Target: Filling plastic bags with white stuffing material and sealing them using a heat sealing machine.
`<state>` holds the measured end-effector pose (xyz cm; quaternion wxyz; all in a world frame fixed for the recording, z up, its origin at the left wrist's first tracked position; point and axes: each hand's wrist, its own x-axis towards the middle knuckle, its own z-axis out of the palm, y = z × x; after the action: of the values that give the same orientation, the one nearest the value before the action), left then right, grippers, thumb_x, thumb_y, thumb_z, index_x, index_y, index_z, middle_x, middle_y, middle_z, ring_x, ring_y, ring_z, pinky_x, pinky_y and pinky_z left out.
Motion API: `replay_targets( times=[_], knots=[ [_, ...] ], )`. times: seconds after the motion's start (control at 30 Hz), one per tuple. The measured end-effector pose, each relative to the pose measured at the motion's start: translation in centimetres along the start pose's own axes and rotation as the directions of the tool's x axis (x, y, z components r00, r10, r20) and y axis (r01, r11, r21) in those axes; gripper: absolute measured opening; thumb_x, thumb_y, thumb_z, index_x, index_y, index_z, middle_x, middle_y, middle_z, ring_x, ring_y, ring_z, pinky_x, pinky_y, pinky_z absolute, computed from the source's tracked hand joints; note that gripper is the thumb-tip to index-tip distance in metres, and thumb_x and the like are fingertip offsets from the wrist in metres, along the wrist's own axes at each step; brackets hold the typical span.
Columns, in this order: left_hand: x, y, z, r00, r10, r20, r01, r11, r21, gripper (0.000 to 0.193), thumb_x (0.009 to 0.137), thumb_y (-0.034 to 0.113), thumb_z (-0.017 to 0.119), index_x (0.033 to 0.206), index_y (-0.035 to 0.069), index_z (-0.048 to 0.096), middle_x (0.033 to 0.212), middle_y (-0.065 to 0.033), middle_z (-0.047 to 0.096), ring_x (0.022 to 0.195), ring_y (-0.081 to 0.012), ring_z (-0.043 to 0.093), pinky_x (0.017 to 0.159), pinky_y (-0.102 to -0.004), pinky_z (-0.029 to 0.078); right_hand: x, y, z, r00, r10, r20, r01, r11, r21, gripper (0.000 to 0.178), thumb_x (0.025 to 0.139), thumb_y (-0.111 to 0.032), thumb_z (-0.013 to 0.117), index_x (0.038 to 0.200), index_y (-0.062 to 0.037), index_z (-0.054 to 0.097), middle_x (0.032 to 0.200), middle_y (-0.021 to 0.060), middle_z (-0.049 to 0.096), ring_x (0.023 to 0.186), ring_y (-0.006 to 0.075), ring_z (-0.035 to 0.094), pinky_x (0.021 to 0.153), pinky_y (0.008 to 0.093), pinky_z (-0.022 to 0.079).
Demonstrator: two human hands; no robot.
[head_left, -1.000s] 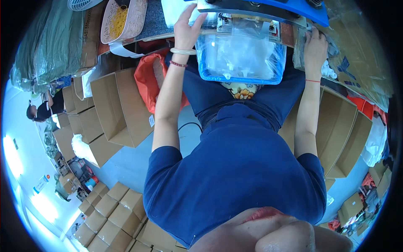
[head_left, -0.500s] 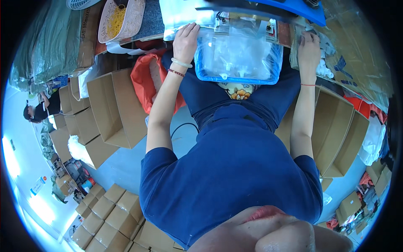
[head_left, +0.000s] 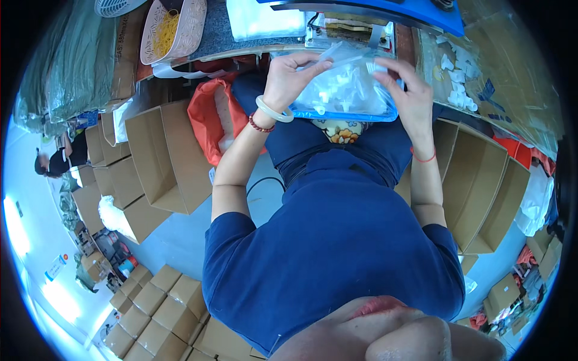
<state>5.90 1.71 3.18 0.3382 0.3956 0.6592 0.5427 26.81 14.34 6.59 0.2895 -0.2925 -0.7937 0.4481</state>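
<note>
Above a blue tray (head_left: 337,115), my left hand (head_left: 292,78) pinches a clear plastic bag (head_left: 344,55) between thumb and fingers. My right hand (head_left: 406,90) is across from it, with fingers curled and thumb near the index finger. Something pale shows between those fingertips, too small to make out. Clear bags with white plastic parts (head_left: 343,90) lie in the tray below both hands. More white plastic parts (head_left: 457,78) lie on the bench to the right of my right hand.
A stack of clear bags (head_left: 265,21) lies on the bench beside a blue machine (head_left: 385,15). At left stands a white basket of yellow rubber bands (head_left: 189,30). A red bag (head_left: 208,120) and open cartons (head_left: 162,156) flank my legs; another person (head_left: 69,150) is far left.
Both hands have moved inward over the tray, the left from the bag stack and the right from the bench at right. A clear bag is now in my left hand.
</note>
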Motion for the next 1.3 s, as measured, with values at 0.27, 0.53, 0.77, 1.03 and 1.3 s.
replay_targets(
  times=[0.27,0.53,0.77,1.03,1.3],
  knots=[
    [-0.3,1.6,0.5,0.983,-0.073,0.170,0.062,0.996,0.071,0.022,0.088,0.018,0.073,0.101,0.000,0.074,0.089,-0.0064,0.074,0.075,-0.0073,0.063,0.072,-0.0224,0.051,3.4,-2.8,-2.2,0.951,-0.211,0.226,0.255,0.950,-0.183,0.023,0.088,-0.017,0.069,0.107,-0.0040,0.069,0.104,0.0094,0.069,0.090,0.0213,0.064,0.079,0.0315,0.049],
    [2.8,-3.2,1.2,0.785,-0.305,0.539,0.563,0.716,-0.413,0.027,0.095,0.009,0.062,0.114,-0.009,0.064,0.102,-0.0168,0.071,0.096,-0.0246,0.070,0.088,-0.0328,0.056,4.9,1.5,-1.5,0.987,0.123,0.103,-0.094,0.965,-0.245,0.027,0.093,-0.027,0.064,0.110,-0.0068,0.067,0.105,0.0122,0.070,0.094,0.0270,0.067,0.081,0.0333,0.051],
    [5.6,-3.2,3.5,0.886,-0.293,0.360,0.463,0.495,-0.735,0.027,0.093,0.010,0.066,0.110,-0.010,0.064,0.108,-0.0198,0.068,0.097,-0.0251,0.068,0.087,-0.0374,0.059,2.9,10.8,-6.1,0.958,-0.207,-0.198,-0.099,0.409,-0.907,0.021,0.097,-0.019,0.055,0.113,-0.0087,0.065,0.111,0.0154,0.067,0.096,0.0367,0.065,0.082,0.0419,0.051],
    [6.8,-5.5,-5.7,0.944,0.292,-0.152,-0.149,0.791,0.593,0.042,0.084,0.027,0.075,0.116,0.001,0.066,0.109,-0.0137,0.070,0.098,-0.0254,0.067,0.087,-0.0370,0.051,3.6,10.0,-5.2,0.902,-0.015,-0.431,-0.241,0.810,-0.534,0.029,0.096,-0.021,0.059,0.117,-0.0019,0.057,0.110,0.0194,0.067,0.091,0.0333,0.066,0.082,0.0399,0.051],
    [1.6,-5.8,-7.0,0.932,0.238,-0.275,-0.025,0.796,0.605,0.015,0.084,0.009,0.073,0.097,0.002,0.075,0.090,-0.0089,0.074,0.084,-0.0163,0.071,0.076,-0.0261,0.053,0.2,0.6,-2.9,0.982,0.081,-0.171,-0.101,0.989,-0.109,0.026,0.090,-0.018,0.068,0.116,-0.0109,0.068,0.108,0.0029,0.069,0.084,0.0125,0.060,0.081,0.0263,0.048]
  ],
)
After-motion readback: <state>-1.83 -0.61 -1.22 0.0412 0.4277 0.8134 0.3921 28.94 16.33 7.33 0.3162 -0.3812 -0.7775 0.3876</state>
